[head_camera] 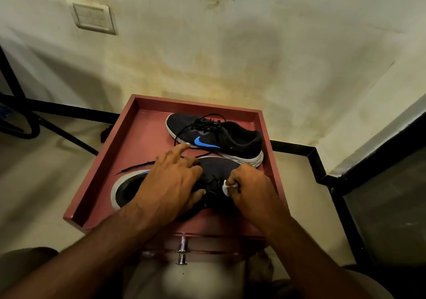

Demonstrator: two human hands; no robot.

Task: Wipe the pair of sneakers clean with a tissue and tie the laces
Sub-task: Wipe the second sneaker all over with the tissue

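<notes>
Dark knit fabric makes up the near sneaker [216, 172], much of which is hidden under the person's two hands, so its laces and tongue are hard to make out; only its white rubber heel rim and dark opening show at the left, and a loose black lace end [133, 167] trails out over the table. The left hand [170, 183] lies spread across the shoe's middle with fingers fairly straight, thumb curled against the upper, steadying it. The right hand [249, 188] is curled tight round a small crumpled white tissue [227, 187], pinched so that only a scrap of it shows, pressed to the shoe's dark upper near the toe. The far black sneaker with a blue swoosh and white sole [214, 135] lies just behind, its black laces undone and looping loosely. Both shoes sit on the reddish-brown wooden table with a raised rim [101, 160], which has chrome drawer knobs [182, 250] on its front, blurred. A stained cream wall [230, 45] rises behind, bearing a white switch plate [93, 17]. The forearms are cut off at the bottom edge.
</notes>
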